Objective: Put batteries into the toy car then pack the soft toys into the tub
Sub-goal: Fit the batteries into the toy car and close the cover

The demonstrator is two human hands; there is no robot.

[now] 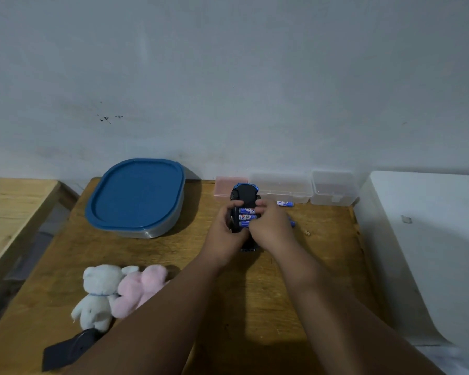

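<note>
The black and blue toy car [243, 193] lies upside down on the wooden table [173, 253], its battery bay open with three blue batteries [246, 217] in it. My left hand [226, 228] grips the car's left side. My right hand [272, 226] rests on the car's right side, fingertips on the batteries. One loose blue battery [285, 203] lies behind my right hand. A tub with a blue lid [136, 196] stands at the back left, lid on. A white soft bear [99, 293] and a pink soft toy [138, 289] lie at the front left.
A pink box [225, 188] and two clear plastic boxes [282, 185] [333, 188] line the wall behind the car. A black flat piece [68, 350] lies at the front left edge. A second wooden table [8, 212] stands left; a white surface [431, 239] lies right.
</note>
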